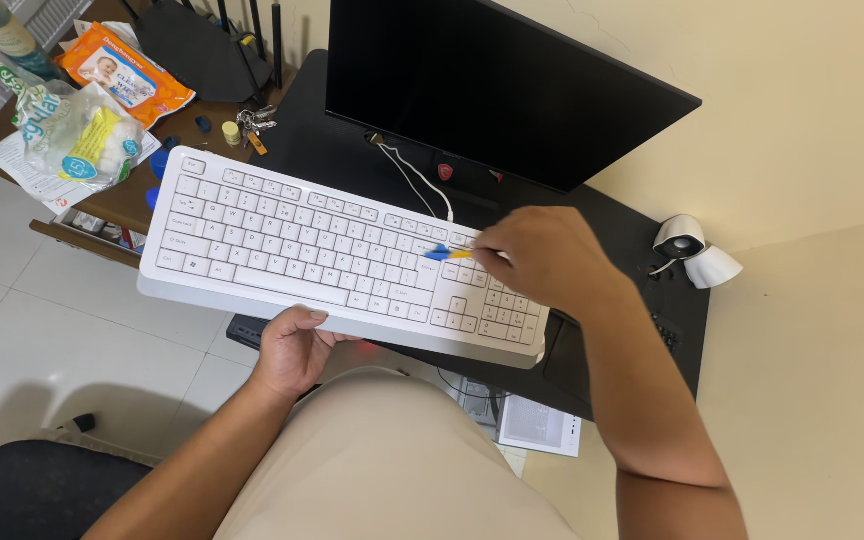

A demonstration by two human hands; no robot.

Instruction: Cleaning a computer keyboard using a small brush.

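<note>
My left hand pinches the near edge of the white keyboard, holding it tilted above my lap, before the black desk. It looks light, stiff and slick, so an edge grip suits. My right hand is closed on a small blue-and-yellow brush touching the keys, below the dark monitor.
</note>
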